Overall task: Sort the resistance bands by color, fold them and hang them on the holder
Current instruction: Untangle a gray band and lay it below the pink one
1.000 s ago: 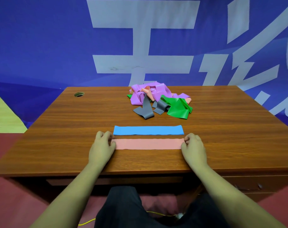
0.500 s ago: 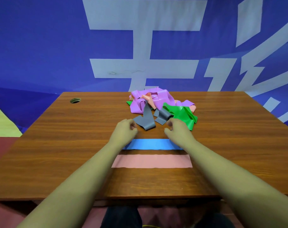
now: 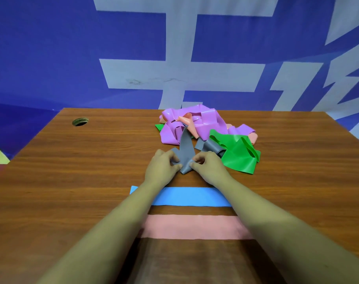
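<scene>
A tangled pile of bands lies at the far middle of the wooden table [image 3: 72,181]: purple bands [image 3: 203,117], a green band [image 3: 240,156], salmon bits and a second grey band [image 3: 211,147]. A grey band [image 3: 185,148] trails out of the pile toward me. My left hand [image 3: 164,167] and my right hand [image 3: 209,166] both pinch its near end. Closer to me a blue band [image 3: 191,196] and a pink band [image 3: 193,226] lie flat, side by side, partly under my forearms. No holder is in view.
A round cable hole [image 3: 80,121] sits at the table's far left corner. A blue banner with large white characters [image 3: 174,58] hangs right behind the table's far edge.
Both hands left the ends of the pink band, reached forward over the blue band, and closed on the near end of the grey band. My head has moved closer to the table.
</scene>
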A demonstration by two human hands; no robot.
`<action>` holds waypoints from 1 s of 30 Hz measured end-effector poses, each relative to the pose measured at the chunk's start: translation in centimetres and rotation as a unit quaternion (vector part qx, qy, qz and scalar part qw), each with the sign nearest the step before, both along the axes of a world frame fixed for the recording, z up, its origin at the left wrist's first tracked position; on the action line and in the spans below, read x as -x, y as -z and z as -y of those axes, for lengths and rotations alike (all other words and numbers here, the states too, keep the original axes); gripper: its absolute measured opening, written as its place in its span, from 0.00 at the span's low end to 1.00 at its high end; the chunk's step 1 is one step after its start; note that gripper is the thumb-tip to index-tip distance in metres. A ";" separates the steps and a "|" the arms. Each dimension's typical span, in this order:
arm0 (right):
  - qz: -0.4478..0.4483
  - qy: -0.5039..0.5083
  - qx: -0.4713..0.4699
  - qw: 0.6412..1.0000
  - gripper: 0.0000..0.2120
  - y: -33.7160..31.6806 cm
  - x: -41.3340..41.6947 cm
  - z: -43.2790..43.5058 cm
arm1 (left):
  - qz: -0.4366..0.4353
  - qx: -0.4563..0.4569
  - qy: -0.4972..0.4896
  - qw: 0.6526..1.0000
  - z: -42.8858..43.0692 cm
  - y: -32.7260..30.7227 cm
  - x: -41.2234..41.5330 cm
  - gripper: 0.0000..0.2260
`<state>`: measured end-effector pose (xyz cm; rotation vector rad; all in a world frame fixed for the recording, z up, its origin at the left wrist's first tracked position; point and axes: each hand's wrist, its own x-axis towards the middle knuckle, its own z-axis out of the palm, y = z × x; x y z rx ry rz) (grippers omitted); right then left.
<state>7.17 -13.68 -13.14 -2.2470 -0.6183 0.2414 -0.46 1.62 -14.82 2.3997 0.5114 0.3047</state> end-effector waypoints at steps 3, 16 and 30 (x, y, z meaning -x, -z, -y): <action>-0.016 0.000 -0.042 0.999 0.04 -0.8 0.4 0.1 | 0.026 0.023 0.014 0.999 0.0 -0.7 0.4 0.09; 0.218 -0.152 0.010 0.964 0.09 -17.3 3.1 2.3 | 0.216 0.038 0.104 0.970 -0.2 -12.3 4.2 0.13; 0.173 -0.037 -0.119 0.977 0.06 -21.1 7.0 7.3 | 0.325 0.402 0.057 0.854 3.1 -20.6 9.8 0.09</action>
